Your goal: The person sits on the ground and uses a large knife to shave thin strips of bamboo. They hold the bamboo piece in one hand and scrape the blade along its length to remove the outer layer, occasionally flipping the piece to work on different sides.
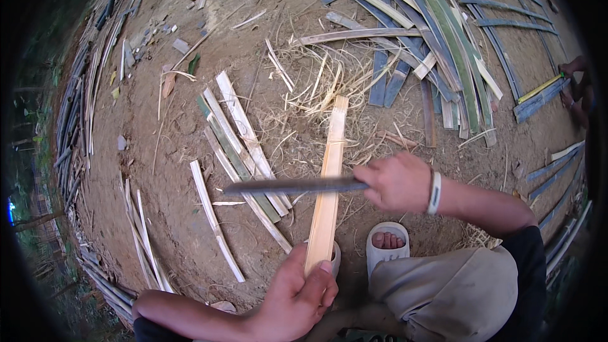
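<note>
My left hand [297, 294] grips the near end of a pale split bamboo strip [330, 168], which points away from me with its far end over the shavings. Closed round the handle of a long dark-bladed knife [285, 186] is my right hand [399, 182]. The blade lies crosswise over the middle of the strip, its tip out to the left and slightly blurred. Whether its edge touches the wood I cannot tell. The knife's handle is mostly hidden in my fingers.
Curly bamboo shavings [329, 88] lie beyond the strip. Split bamboo pieces [237, 139] rest on the dirt at left, and a larger pile [437, 44] lies at far right. My sandalled foot [387, 247] is close below the knife. Another person's hand [573, 66] shows at the right edge.
</note>
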The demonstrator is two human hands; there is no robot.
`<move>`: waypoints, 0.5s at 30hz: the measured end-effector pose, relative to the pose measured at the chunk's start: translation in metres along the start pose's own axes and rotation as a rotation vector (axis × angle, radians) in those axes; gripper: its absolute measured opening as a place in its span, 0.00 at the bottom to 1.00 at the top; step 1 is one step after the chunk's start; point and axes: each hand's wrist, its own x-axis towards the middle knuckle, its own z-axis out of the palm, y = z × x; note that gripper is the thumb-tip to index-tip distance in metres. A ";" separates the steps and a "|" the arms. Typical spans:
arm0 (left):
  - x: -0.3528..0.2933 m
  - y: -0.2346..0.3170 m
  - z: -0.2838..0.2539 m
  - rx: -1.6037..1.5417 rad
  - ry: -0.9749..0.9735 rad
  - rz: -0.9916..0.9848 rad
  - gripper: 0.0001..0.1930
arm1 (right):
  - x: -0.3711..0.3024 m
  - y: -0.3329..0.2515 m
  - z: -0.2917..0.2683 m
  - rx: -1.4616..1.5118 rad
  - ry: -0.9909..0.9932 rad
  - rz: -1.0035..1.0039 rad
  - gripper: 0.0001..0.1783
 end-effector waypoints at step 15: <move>0.001 0.000 -0.007 0.083 -0.038 0.037 0.07 | 0.032 0.066 0.022 -0.045 0.005 0.207 0.14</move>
